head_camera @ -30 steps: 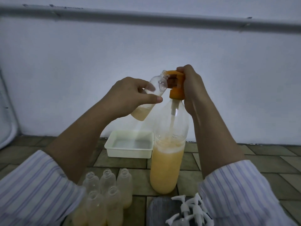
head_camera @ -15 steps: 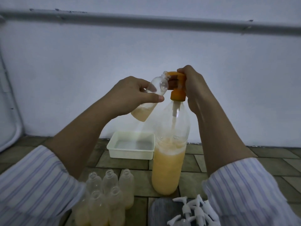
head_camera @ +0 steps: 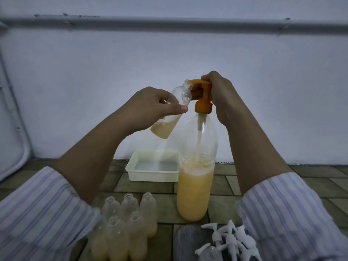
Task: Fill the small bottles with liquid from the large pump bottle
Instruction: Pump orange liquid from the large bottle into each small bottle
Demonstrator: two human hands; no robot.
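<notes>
Head view: tilted small bottle (head_camera: 170,112) holds little yellow liquid.

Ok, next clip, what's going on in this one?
A person is filling a small bottle from the large pump bottle. The left hand holds the small bottle tilted, its mouth at the orange pump spout; the right hand grips the pump head. The small bottle holds only a little liquid. More small bottles stand uncapped below, beside loose white pump caps.
</notes>
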